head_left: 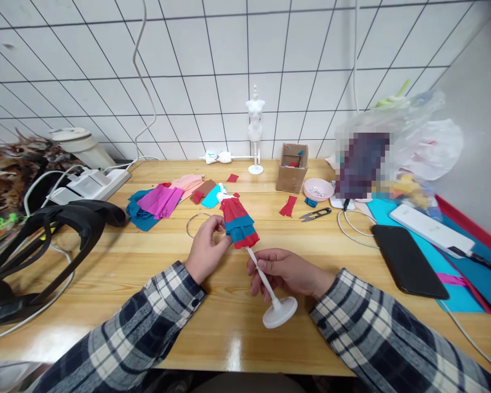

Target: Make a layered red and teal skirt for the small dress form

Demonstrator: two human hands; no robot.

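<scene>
The right hand (288,270) grips the stand (265,281), which slants far-left to near-right; the left hand (207,248), nearer the skirt (238,221), curls at its left edge, pinch unconfirmed.

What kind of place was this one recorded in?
Probably a small craft workbench, perhaps at home: a dress form in red and blue paper is held over a wooden table, with snips and a bowl of small beads or sequins nearby.
</scene>
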